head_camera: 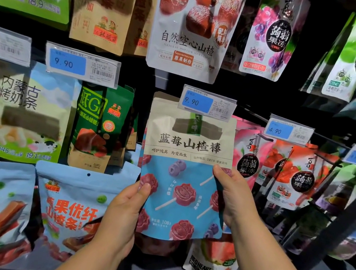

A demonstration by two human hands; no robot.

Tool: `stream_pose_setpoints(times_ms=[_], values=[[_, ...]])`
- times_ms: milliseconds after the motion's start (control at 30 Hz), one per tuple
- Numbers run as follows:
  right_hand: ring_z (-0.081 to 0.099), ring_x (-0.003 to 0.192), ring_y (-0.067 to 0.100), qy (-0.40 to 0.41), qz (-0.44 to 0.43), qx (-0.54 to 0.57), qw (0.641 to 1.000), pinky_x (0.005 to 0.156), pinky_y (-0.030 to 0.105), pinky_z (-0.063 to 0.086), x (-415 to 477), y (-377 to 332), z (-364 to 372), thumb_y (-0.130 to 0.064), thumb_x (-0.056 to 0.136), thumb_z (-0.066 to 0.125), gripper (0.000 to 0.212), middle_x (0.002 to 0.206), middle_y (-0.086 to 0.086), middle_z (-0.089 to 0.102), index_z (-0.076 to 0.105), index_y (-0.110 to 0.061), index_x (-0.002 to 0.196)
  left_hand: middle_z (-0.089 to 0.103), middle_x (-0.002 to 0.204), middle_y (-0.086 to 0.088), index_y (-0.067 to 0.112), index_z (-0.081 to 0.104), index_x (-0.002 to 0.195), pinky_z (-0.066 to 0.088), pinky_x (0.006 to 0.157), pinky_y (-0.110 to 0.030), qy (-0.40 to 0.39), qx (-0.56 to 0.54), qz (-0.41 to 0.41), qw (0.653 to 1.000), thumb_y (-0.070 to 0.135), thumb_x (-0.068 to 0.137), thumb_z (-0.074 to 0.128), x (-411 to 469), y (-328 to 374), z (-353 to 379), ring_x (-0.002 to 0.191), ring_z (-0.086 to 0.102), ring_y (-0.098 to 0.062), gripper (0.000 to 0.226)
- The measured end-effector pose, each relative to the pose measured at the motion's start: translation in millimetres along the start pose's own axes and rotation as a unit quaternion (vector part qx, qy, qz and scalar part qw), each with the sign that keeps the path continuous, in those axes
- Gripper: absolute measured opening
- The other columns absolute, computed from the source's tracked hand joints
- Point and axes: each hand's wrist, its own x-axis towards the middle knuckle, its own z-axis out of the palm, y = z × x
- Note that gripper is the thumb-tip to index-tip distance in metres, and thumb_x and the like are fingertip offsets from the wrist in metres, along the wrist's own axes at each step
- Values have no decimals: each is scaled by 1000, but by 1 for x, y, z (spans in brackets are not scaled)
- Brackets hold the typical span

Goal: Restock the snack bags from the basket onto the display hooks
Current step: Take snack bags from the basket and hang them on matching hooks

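A beige and blue snack bag [184, 170] printed with purple lollipop shapes is held upright against the display, its top edge tucked behind a 9.90 price tag [207, 102]. My left hand [125, 212] grips its lower left edge with the thumb on the front. On the right edge my right hand [232, 196] pinches the bag at mid height. The hook itself is hidden behind the tag and bag. The basket is out of view.
Hanging bags crowd all sides: a green bag [100, 125] to the left, pink jelly pouches [247, 159] and red ones [295, 175] to the right, a white hawthorn bag [193, 26] above, blue bags [73, 209] lower left, a guava pack [208, 264] below.
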Motion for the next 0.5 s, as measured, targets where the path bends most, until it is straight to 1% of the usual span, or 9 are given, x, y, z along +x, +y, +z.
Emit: stream_pose_setpoints(times_ms=[67,133,200,267,333,400,433,500], values=[[73,79,24,12,-2,-17,1000,66,35,58,2,2,2,-14,97,58,16,92,12,76,65,-4,107,76,101,-11,11,72,105,61,77,-41,14,20,5,1000,18,96,56,4,1,-1,89,74,-26,20],[72,84,29,31,-8,-33,999,74,40,58,5,5,3,-15,97,59,15,96,14,75,65,-5,106,76,101,-12,11,71,105,60,77,-40,24,54,9,998,17,97,56,10,3,-2,88,74,-26,18],[71,92,35,47,-17,-50,997,80,45,56,10,9,5,-17,97,61,17,102,18,74,66,-4,108,76,101,-10,13,69,107,61,69,-34,38,111,24,993,15,97,58,20,4,-4,86,74,-22,15],[70,94,35,63,-26,-69,995,81,47,56,15,13,6,-17,96,62,18,104,20,73,66,-4,107,75,106,-8,17,65,109,57,69,-31,49,167,46,984,16,93,64,31,6,-5,89,73,-18,16],[70,94,37,76,-30,-76,994,83,51,56,21,17,8,-18,96,63,14,101,20,73,67,-6,103,73,105,-1,24,59,112,54,73,-30,57,247,71,965,21,86,74,39,11,-1,90,71,-15,30],[70,94,40,86,-35,-86,992,82,53,56,30,23,12,-20,95,65,10,97,18,74,68,-10,95,68,100,7,27,50,116,48,71,-26,72,343,102,931,25,81,78,46,17,6,88,66,-10,45],[70,92,39,94,-40,-95,990,80,51,56,34,26,14,-21,95,65,10,95,17,73,67,-12,90,66,101,7,26,48,120,45,70,-26,76,371,114,919,25,81,79,49,19,9,89,64,-11,50],[70,86,34,102,-49,-114,987,75,45,55,40,32,16,-23,95,65,13,90,13,72,65,-13,87,65,108,2,21,46,128,43,74,-26,80,392,125,908,23,82,78,59,20,10,93,63,-16,57]])
